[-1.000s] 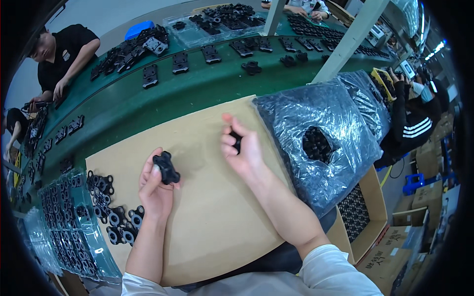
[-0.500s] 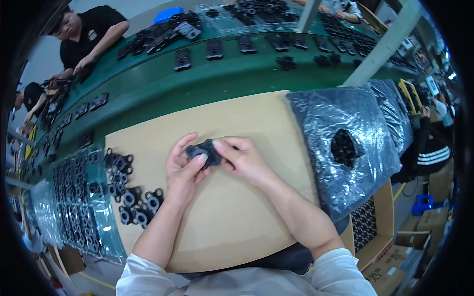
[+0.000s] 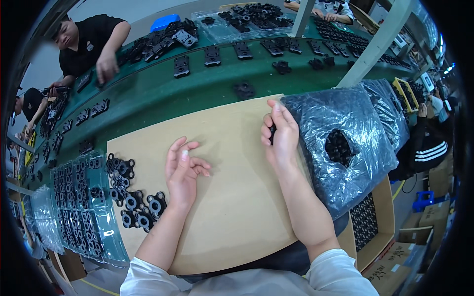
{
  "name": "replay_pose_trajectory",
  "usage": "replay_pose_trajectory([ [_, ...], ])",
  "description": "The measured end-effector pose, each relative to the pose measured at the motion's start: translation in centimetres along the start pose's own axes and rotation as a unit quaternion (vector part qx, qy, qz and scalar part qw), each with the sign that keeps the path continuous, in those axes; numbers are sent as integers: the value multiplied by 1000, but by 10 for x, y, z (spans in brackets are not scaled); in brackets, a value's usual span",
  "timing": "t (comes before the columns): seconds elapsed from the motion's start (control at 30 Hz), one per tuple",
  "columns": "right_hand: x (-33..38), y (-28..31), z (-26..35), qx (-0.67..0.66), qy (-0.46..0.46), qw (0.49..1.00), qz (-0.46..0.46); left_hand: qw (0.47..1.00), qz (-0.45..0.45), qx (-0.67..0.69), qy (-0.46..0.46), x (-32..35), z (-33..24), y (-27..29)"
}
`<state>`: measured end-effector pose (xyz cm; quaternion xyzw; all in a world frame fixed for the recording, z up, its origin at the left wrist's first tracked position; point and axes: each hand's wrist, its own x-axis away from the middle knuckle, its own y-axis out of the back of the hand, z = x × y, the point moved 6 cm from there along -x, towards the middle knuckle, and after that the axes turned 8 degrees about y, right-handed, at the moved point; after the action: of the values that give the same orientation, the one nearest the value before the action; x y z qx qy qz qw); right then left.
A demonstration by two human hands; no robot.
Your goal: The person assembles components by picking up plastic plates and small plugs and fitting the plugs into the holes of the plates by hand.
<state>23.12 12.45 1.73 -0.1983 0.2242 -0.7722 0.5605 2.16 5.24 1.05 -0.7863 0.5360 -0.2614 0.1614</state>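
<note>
It's a factory assembly floor here: a long green belt (image 3: 163,101) sweeping from nine to two o'clock, black parts (image 3: 281,67) lined along it, co-workers (image 3: 90,45) at ten and one, cardboard cartons (image 3: 390,269) at four!

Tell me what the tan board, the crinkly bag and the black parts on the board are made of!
Board: probably cardboard, being matte, plain tan. Bag: likely thin plastic film, shiny with wrinkles. Black parts: maybe plastic or painted metal, dark with a dull sheen; the look can't settle it.
</note>
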Motion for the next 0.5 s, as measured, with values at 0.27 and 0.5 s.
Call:
replay_pose_trajectory([
  [0.27, 6, 2, 30, -52, 138, 989, -14, 996, 86, 20, -30, -5, -21, 26],
  [0.5, 2, 8, 9, -166, 3, 985, -36, 996, 83, 22, -6, -4, -15, 25],
])
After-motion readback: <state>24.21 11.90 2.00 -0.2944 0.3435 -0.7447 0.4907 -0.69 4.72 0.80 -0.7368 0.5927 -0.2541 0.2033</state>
